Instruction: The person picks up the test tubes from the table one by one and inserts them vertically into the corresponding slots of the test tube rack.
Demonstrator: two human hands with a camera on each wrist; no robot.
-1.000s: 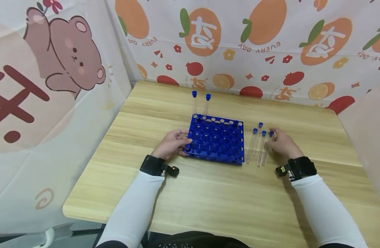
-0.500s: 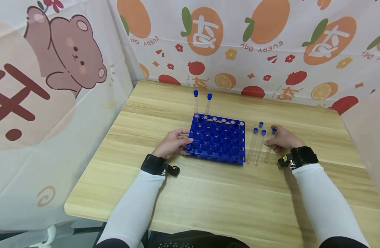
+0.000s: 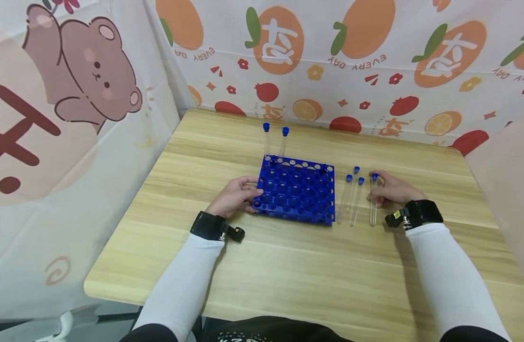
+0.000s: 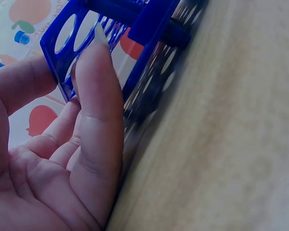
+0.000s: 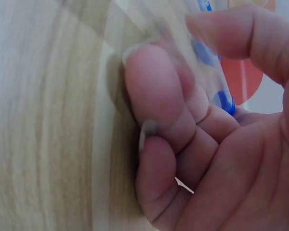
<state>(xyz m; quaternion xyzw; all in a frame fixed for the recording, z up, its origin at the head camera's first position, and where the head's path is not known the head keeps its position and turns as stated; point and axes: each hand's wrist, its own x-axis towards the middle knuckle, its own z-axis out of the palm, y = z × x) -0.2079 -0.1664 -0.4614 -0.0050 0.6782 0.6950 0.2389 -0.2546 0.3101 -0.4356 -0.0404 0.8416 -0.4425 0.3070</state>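
A blue plastic test tube rack [image 3: 296,190] stands mid-table, its top full of round holes. My left hand [image 3: 233,195] grips its left edge; the left wrist view has the thumb [image 4: 98,96] against the rack's end [image 4: 62,53]. Beyond the rack's back-left corner, two blue-capped test tubes [image 3: 267,135] rise above it. To the right of the rack, my right hand [image 3: 394,189] pinches a clear test tube [image 3: 373,216] below its blue cap. In the right wrist view that cap [image 5: 226,102] shows behind the curled fingers.
Three more blue-capped test tubes [image 3: 355,202] lie close together between the rack and my right hand. A printed cloth [image 3: 321,61] hangs behind the wooden table [image 3: 287,275], with another cloth [image 3: 95,166] along its left side.
My right hand has moved slightly right with one test tube, drawing it away from the other three and turning it nearly straight. The left hand stays on the rack.
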